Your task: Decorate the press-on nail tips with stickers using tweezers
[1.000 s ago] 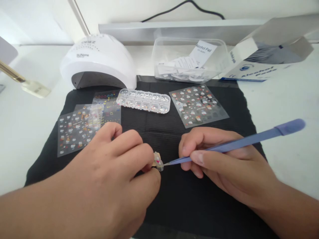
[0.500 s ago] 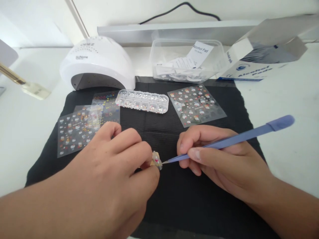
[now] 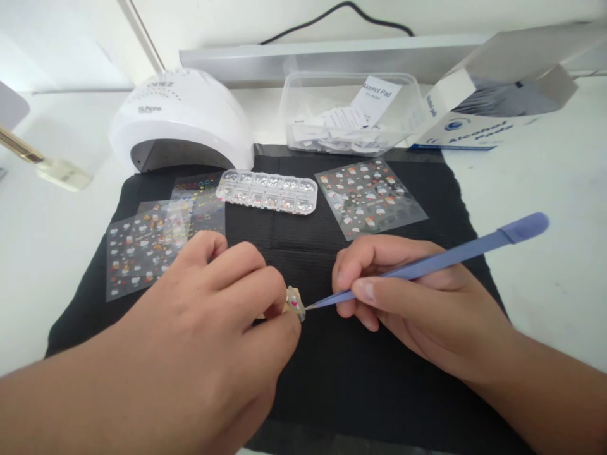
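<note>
My left hand (image 3: 213, 328) is closed, thumb and fingers pinching a small decorated nail tip (image 3: 294, 306) near the middle of the view. It looks greyish and glossy, with a pink heart on it and a tan part beside it; my fingers hide the rest. In my right hand (image 3: 417, 303) is a pair of blue-violet tweezers (image 3: 441, 260), gripped like a pen between thumb and fingers. Their fine point reaches left to the edge of the nail tip and appears to touch it. Whether the point holds anything is too small to tell.
Both hands are over a black mat (image 3: 327, 392). Behind them lie a rhinestone case (image 3: 268, 191), a sticker sheet (image 3: 372, 199) and overlapping sheets (image 3: 137, 253). Farther back stand a white nail lamp (image 3: 183, 117), a clear tub (image 3: 351, 142) of alcohol pads and an open carton (image 3: 474, 129). A brush (image 3: 64, 174) is at left.
The whole view has shifted slightly to the left. Both hands keep their grips, and the tweezers' point stays at the edge of the nail tip.
</note>
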